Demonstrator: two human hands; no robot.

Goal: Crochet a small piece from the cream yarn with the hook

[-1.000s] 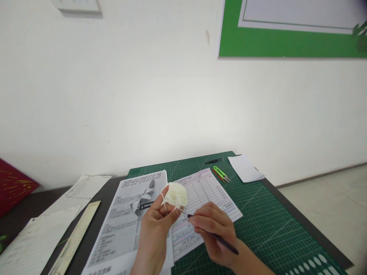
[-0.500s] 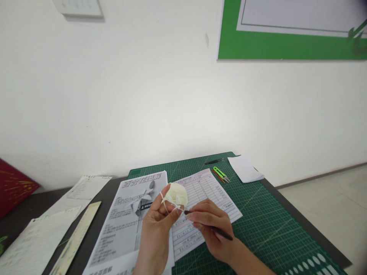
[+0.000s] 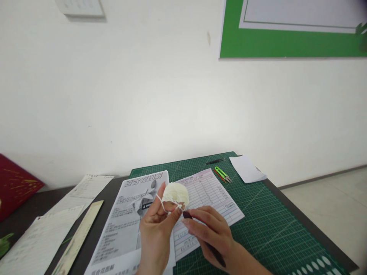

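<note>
A pale cream ball of yarn [image 3: 175, 193] shows just behind my left hand [image 3: 158, 225]. Thumb and fingers of that hand pinch a small bit of white yarn [image 3: 179, 206], and a strand loops around its raised index finger. My right hand [image 3: 213, 235] is closed around a dark crochet hook [image 3: 215, 255], whose handle slants down to the right. The hook's tip meets the yarn at my left fingertips; its exact place in the stitches is too small to tell. Under both hands are a printed sheet with a flower picture [image 3: 120, 225] and a sheet with a table [image 3: 210, 194].
Green scissors [image 3: 222, 173], a dark pen-like tool [image 3: 215, 161] and white paper [image 3: 247, 169] lie on the green cutting mat [image 3: 269, 225]. Left are a ruler [image 3: 78, 238], handwritten sheets [image 3: 43, 238] and a red item [image 3: 15, 187]. A white wall rises behind.
My right hand has turned slightly, and the hook's handle now points more steeply down. My left index finger is straighter and more raised. The view has shifted a little.
</note>
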